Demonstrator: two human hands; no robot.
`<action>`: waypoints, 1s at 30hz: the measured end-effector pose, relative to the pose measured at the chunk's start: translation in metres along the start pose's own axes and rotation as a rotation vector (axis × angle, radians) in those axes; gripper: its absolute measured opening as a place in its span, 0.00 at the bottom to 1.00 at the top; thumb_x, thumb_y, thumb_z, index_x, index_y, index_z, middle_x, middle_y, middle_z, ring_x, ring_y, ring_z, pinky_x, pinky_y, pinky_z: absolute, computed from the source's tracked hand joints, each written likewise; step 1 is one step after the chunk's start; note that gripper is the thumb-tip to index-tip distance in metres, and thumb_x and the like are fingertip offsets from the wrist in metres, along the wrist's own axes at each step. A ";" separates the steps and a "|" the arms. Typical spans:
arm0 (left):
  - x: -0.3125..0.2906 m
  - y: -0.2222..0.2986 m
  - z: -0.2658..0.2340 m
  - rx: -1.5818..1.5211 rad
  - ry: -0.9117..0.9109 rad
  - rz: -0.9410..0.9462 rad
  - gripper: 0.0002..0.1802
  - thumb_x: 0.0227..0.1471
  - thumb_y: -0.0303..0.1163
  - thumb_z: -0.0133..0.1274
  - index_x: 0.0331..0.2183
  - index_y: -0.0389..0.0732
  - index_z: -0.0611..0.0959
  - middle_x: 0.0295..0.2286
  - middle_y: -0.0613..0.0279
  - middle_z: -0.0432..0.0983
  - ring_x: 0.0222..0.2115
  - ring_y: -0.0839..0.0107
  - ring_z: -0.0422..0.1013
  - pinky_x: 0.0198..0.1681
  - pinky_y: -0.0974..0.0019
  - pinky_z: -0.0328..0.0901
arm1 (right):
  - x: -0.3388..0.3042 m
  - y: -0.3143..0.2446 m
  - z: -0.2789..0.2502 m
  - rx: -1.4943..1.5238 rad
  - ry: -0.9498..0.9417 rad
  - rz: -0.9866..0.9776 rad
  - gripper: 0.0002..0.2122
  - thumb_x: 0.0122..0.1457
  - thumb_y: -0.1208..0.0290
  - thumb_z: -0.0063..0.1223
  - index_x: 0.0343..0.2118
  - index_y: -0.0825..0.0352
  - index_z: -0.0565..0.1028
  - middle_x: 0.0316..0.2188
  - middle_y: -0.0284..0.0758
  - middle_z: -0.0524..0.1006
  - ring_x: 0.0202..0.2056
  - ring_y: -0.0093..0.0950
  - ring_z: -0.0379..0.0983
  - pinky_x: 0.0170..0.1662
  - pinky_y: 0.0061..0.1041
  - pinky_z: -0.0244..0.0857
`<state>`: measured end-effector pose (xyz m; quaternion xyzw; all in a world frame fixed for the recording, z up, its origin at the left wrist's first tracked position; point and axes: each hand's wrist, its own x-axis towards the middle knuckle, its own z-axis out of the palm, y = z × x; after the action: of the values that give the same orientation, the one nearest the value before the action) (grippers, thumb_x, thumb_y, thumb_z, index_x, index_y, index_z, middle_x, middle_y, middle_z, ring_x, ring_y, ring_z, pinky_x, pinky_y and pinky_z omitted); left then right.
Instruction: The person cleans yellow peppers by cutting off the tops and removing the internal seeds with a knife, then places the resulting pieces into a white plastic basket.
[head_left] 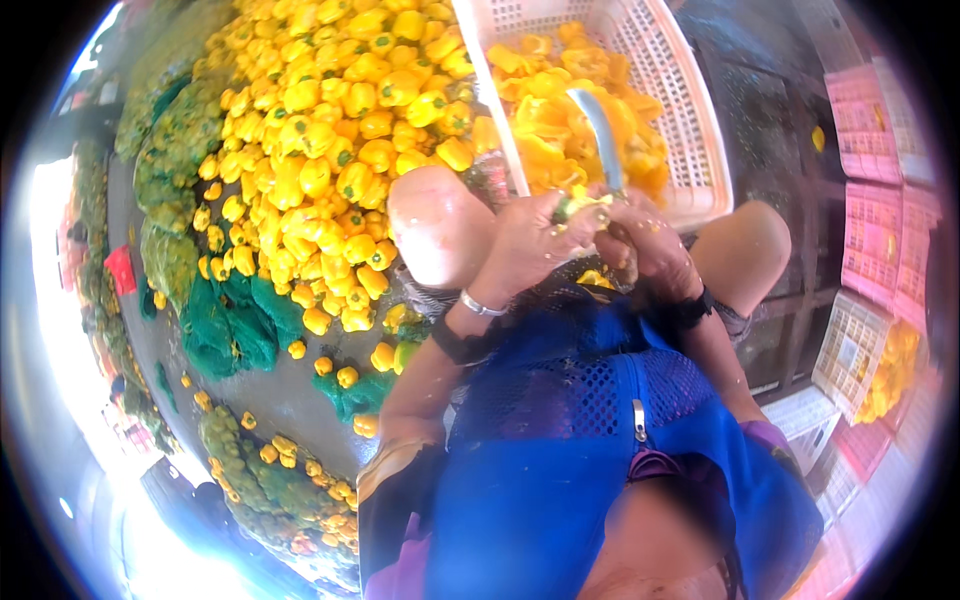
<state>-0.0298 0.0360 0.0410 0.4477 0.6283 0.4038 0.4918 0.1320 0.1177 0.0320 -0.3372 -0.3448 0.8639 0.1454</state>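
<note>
Both my hands meet over my lap, just in front of a crate. My left hand is closed around a pale yellow-green pepper core with seeds on it. Close against it, my right hand grips a knife with a curved, greyish blade that points up and away over the crate. The knife's handle is mostly hidden by the fingers. Cut yellow pepper pieces fill part of the white perforated crate. Another yellow piece shows below my hands.
A big heap of whole yellow bell peppers spreads across the floor at the left. Green net sacks lie beside it, and filled sacks stand farther left. Pink crates and a white crate with pepper pieces stand at the right.
</note>
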 end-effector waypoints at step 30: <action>0.142 0.079 -0.041 0.839 0.080 0.469 0.19 0.29 0.45 0.56 0.15 0.37 0.77 0.13 0.50 0.70 0.18 0.51 0.70 0.22 0.54 0.64 | 0.043 0.005 -0.014 -0.109 0.519 -0.228 0.09 0.57 0.70 0.54 0.37 0.69 0.71 0.22 0.36 0.76 0.12 0.16 0.62 0.15 0.15 0.58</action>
<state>-0.0737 0.1916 0.0875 0.7210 0.6376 0.2326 0.1399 0.1105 0.1420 0.0006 -0.5134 -0.3778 0.7069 0.3066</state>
